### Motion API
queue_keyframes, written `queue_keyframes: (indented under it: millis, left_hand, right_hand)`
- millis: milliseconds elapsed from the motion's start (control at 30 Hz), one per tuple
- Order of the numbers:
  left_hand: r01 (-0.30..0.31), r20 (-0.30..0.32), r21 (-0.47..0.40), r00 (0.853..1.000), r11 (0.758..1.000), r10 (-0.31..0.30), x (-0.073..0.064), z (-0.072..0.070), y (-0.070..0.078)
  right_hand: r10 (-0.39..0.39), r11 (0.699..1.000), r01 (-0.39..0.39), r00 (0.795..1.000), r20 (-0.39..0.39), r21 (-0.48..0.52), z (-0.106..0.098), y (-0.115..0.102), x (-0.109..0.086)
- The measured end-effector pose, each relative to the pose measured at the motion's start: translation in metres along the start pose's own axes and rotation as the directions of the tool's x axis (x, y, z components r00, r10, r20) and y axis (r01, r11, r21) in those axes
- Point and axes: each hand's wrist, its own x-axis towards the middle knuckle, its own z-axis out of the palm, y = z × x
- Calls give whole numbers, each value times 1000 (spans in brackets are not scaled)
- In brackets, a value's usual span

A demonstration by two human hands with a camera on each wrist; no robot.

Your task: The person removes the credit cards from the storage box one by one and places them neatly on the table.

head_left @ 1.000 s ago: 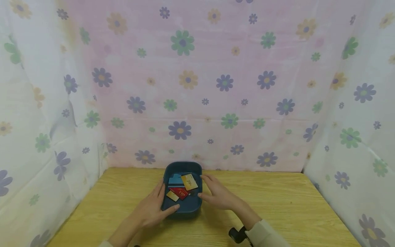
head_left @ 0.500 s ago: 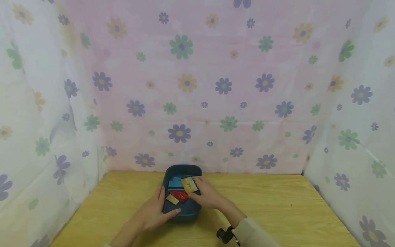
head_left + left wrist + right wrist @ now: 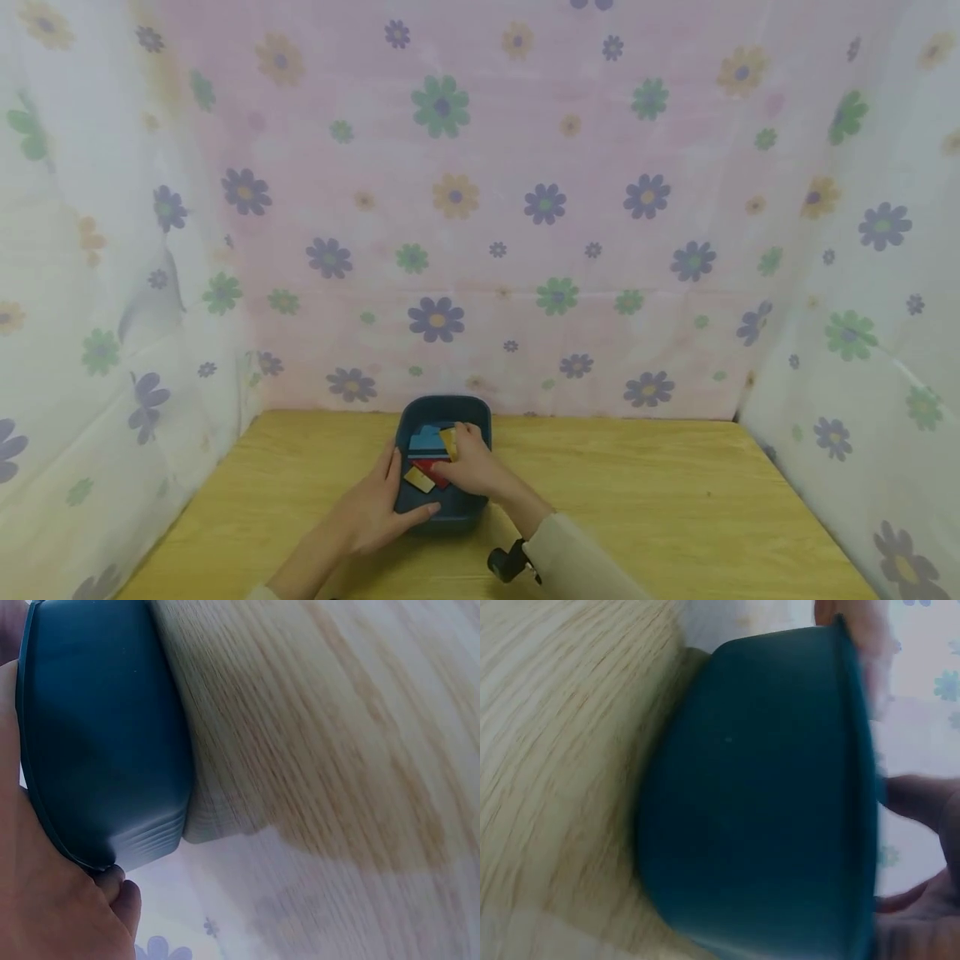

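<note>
A dark blue plastic box [image 3: 461, 410] stands on the wooden table, with several plastic cards lying in it. My left hand [image 3: 367, 508] holds the box at its left side, thumb over the near rim and fingers along the outer wall. My right hand [image 3: 476, 467] reaches over the right rim into the box, thumb and fingers apart above the cards. Its fingers partly cover a yellow card [image 3: 448, 443] and a red card [image 3: 427, 467]. A blue card [image 3: 426, 442] lies behind them, and a small gold card [image 3: 419, 478] lies near the thumb.
The wooden table [image 3: 637, 500] spreads around the box. Flower-patterned cloth [image 3: 510, 217] hangs behind it and along both sides. A black camera mount [image 3: 510, 560] sits at the right wrist, beside a pale sleeve [image 3: 577, 554].
My right hand has moved left from the box's right rim to above the cards, and now hides part of the yellow and red ones. My left hand stays on the box.
</note>
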Motion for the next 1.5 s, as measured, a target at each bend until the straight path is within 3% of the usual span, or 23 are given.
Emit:
queue_keyframes:
  millis: [167,400,633,933,1500]
  left_hand:
    - [-11,-2,-10,1000,1000,11,0,2,-1]
    - [-8,-18,-22,1000,1000,8,0,2,-2]
    - [1,-17,-16,1000,1000,-1,-3,2,-3]
    - [7,-28,-11,1000,1000,-7,0,4,-1]
    - [-1,-20,-36,1000,999,0,4,4,-4]
  right_hand:
    - [85,996,-85,990,-109,4,14,2,10]
    - [167,972,-192,970,-176,-134,27,7,29]
    - [116,939,-178,969,-217,-295,42,16,37]
    - [92,966,-159,948,-305,-202,44,18,36]
    - [69,964,-151,936,-344,-218,44,20,37]
